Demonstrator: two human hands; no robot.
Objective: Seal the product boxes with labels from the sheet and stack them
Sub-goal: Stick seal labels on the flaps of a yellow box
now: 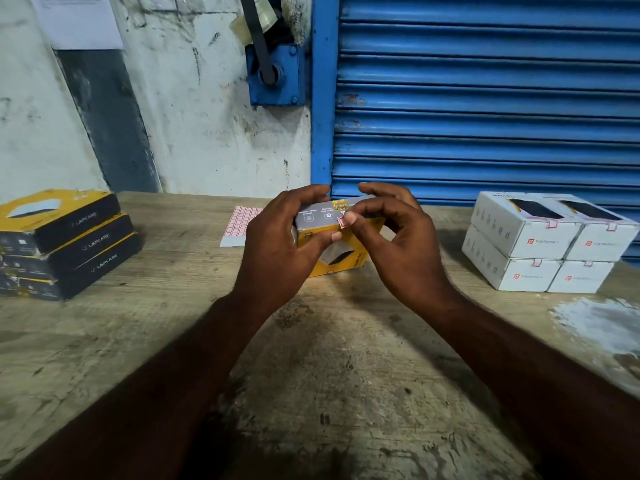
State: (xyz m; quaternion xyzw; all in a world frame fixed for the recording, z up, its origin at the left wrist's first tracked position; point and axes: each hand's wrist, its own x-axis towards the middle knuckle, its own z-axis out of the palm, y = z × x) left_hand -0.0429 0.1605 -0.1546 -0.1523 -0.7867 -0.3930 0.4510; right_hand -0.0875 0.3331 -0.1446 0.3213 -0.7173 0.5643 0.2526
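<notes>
Left grip (277, 237) clamps the yellow box (343, 261) steady while right grip (405, 237) pinches a red label (342, 222) onto its edge; label sheet (239, 220) at eleven o'clock.

A shop storeroom or packing corner is indicated. A blue roller shutter (485, 98) is seen behind the grip and to its right, with a crank box (277, 77) fixed beside it on a stained white wall (194, 133). On a worn wooden table (329, 341), black-and-yellow boxes (69, 237) are stacked well left of the grip and white boxes (540, 244) well right.
</notes>
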